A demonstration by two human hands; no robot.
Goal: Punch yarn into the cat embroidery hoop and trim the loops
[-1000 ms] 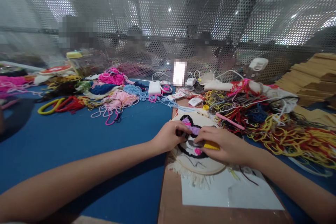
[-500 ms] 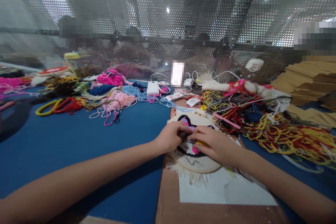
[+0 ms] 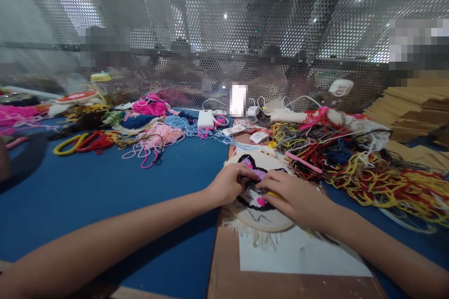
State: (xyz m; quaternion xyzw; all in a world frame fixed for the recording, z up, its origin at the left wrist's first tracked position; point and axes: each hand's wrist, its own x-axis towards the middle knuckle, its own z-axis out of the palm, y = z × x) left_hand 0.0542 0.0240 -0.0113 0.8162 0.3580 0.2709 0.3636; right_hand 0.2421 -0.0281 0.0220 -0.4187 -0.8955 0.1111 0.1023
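A round embroidery hoop lies on the brown board, its pale cloth fringed at the edge. Black, white, purple and pink yarn forms an animal-like face on the cloth. My left hand rests on the left of this face, thumb and fingers closed together at the purple yarn; what they pinch, if anything, is hidden. My right hand bends over the right side, closed around a yellow-handled tool. Most of that tool is covered by my fingers. The fingertips of both hands come close together over the face.
White paper lies under the hoop. Yellow and red yarn is heaped at right, near a pink stick-like tool. Pink yarn and yellow-and-red loops lie left. A lit phone stands before a perforated metal screen.
My right hand has shifted slightly right, showing more purple yarn between the two hands. My left hand stays in nearly the same place. The view has moved a little.
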